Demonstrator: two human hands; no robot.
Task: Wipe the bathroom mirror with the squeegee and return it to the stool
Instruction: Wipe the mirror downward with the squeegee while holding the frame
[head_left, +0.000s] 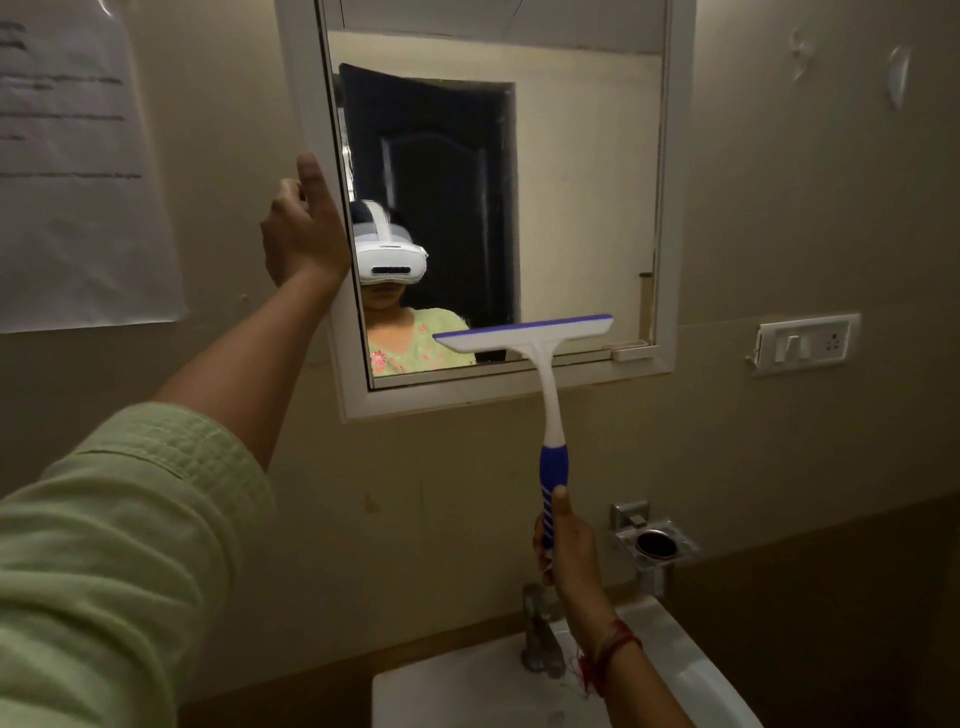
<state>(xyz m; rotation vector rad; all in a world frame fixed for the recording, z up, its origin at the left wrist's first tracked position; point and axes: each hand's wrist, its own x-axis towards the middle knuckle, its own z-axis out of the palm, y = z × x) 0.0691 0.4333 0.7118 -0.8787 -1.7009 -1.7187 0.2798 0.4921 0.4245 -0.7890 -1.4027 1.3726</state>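
The mirror (571, 197) hangs in a white frame on the beige wall, and its left edge stands swung out from the frame. My left hand (304, 228) grips that left edge. My right hand (563, 545) holds the blue grip of a white squeegee (545, 374) upright. Its blue-edged blade lies across the lower part of the glass, near the bottom edge. The stool is out of view.
A white sink (670, 654) with a metal tap (540, 634) sits below the mirror. A metal holder (654, 540) juts from the wall at right, with a switch plate (805, 343) above it. A paper sheet (78, 171) hangs on the wall at left.
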